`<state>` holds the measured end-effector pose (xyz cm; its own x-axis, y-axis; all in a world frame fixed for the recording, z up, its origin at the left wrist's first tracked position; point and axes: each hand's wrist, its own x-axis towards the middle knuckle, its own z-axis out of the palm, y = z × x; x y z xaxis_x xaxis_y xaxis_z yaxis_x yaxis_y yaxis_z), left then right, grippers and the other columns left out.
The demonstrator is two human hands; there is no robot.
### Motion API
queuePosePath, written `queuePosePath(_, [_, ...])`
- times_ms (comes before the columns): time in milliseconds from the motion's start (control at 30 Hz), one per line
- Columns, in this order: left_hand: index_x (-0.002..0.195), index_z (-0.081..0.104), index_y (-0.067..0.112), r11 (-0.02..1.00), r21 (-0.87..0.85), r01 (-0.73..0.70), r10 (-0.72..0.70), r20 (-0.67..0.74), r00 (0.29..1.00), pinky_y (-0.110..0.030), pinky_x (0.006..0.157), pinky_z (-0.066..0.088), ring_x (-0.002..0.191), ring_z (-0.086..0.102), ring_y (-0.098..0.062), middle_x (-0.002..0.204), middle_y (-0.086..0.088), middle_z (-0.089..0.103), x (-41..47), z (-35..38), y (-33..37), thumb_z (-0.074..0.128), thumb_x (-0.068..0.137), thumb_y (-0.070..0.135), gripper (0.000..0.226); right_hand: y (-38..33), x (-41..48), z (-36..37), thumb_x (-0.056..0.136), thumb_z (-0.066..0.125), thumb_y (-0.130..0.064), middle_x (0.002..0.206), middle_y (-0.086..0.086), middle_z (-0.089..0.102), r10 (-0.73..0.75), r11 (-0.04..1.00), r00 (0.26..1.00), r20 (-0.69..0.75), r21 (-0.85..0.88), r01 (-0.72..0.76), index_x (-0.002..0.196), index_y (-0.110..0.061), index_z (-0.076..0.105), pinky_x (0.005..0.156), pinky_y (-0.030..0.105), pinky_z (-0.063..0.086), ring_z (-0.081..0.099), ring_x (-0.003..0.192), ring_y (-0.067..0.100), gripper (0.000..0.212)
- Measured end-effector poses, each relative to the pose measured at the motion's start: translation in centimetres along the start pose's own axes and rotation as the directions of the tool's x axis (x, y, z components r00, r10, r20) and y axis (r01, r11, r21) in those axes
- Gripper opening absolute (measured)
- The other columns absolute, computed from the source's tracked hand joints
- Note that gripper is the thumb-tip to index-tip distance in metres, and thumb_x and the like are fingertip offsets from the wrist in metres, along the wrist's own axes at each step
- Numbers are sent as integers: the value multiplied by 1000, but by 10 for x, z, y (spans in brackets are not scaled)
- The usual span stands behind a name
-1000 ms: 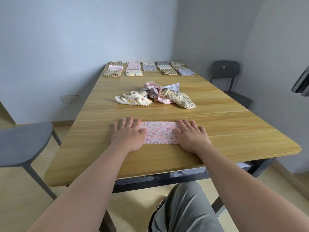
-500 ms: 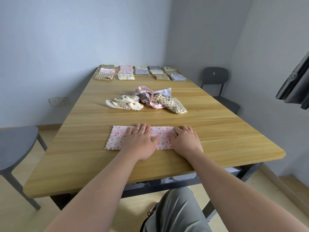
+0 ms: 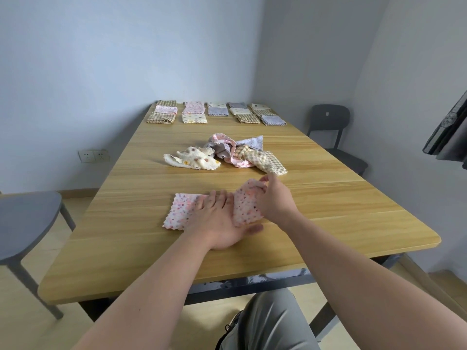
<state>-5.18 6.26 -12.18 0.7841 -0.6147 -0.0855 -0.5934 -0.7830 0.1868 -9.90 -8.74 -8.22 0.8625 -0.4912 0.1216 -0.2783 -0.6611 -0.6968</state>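
Pale-walled room, grey chair at left; wooden surface carries the pink dotted cloth near its front edge, left hand pressing it with flat fingers, right hand pinching its lifted right end; dark chair far right.

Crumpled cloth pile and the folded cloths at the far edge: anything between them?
Nothing; head view shows bare table between crumpled pile and folded cloths.

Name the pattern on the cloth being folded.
Pale cloth scattered with small pink and darker dots; head view.
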Motion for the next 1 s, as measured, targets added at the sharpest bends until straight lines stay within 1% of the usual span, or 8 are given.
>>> queuePosePath(133, [160, -15, 15, 999, 34, 7, -7, 11, 1000, -50, 126, -6, 155, -16, -25, 169, -7, -15, 1, 3, 0, 13, 61, 106, 137, -6, -6, 1, 103, 42, -11, 78, 6, 63, -103, 995, 994, -42, 1, 103, 128, -22, 44, 43, 28, 37, 57, 57, 18, 27])
queuePosePath(200, [160, -15, 14, 999, 44, 15, -15, 13, 1000, -49, 125, -7, 155, -17, -26, 169, -7, -15, 1, 3, 1, 13, 65, 103, 133, -10, -8, -1, 101, 42, -7, 78, 3, 63, -152, 988, 988, -40, -45, 150, 137, -26, 47, 42, 27, 39, 57, 56, 17, 40])
queuePosePath(300, [160, -14, 13, 998, 57, 28, -28, 11, 1000, -50, 125, -7, 155, -15, -26, 169, -7, -13, 0, 4, 2, 14, 68, 101, 130, -11, -8, -5, 99, 43, -3, 110, 5, 72, -147, 985, 989, 5, -86, 147, 137, -20, 61, 56, 16, 48, 67, 82, 15, 45])
queuePosePath(367, [160, -11, 13, 997, 75, 33, -33, -3, 999, -51, 126, -5, 156, -12, -26, 170, -8, -10, 0, 3, 3, 12, 69, 101, 129, -7, -7, -7, 97, 45, 0, 125, 5, 70, -105, 989, 994, 14, -106, 106, 128, -15, 70, 73, 19, 54, 67, 102, 18, 42])
queuePosePath(567, [161, -3, 11, 994, 109, 30, -23, -70, 997, -56, 125, 2, 157, -4, -27, 170, -8, 1, -2, 5, 2, 5, 70, 100, 128, 9, 0, -23, 93, 46, 4, 120, 7, 71, -1, 995, 1000, -14, -100, 0, 122, -16, 73, 39, 14, 36, 57, 59, 11, 45])
queuePosePath(667, [161, -4, 11, 993, 116, 22, -15, -64, 998, -55, 125, 1, 157, -6, -27, 170, -8, -1, -2, 5, 2, 6, 71, 99, 127, 8, 0, -28, 90, 44, 7, 119, 8, 70, 16, 995, 1000, -22, -100, -18, 123, -15, 73, 41, 17, 37, 56, 60, 11, 48])
queuePosePath(867, [161, -11, 15, 995, 90, 44, -42, -20, 999, -55, 125, -2, 156, -13, -26, 170, -5, -10, -2, 5, 2, 5, 71, 99, 124, -20, -3, -27, 95, 50, -13, 102, 0, 74, -80, 976, 997, -12, -203, 76, 132, -23, 66, 44, 22, 38, 55, 54, 10, 42])
queuePosePath(1000, [160, -15, 21, 998, 55, 37, -37, 8, 999, -56, 123, -5, 155, -17, -27, 169, 0, -16, -4, 2, 3, 12, 73, 97, 119, -33, -2, -23, 91, 45, -9, 119, -2, 68, -50, 954, 998, 45, -293, 61, 135, -30, 61, 44, 23, 38, 59, 59, 13, 52])
